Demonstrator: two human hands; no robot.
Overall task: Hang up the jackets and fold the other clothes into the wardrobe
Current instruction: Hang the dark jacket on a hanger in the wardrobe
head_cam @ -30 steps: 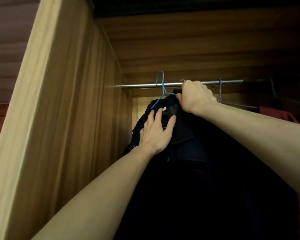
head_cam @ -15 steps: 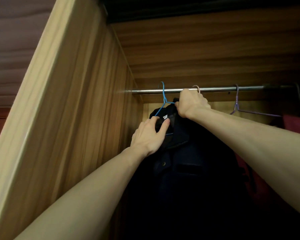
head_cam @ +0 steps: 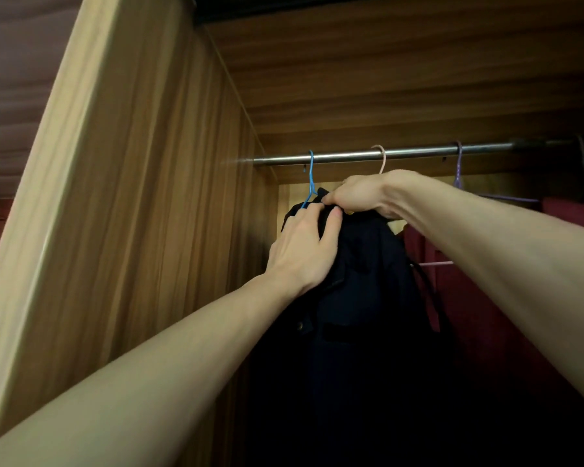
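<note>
Hanging step: dark jacket (head_cam: 361, 281) on blue hanger (head_cam: 310, 183), hooked at rail's (head_cam: 418, 152) left end. Left hand (head_cam: 304, 247) and right hand (head_cam: 358, 197) both pinch its collar just below rail. Next, probably: straighten collar, release.
</note>
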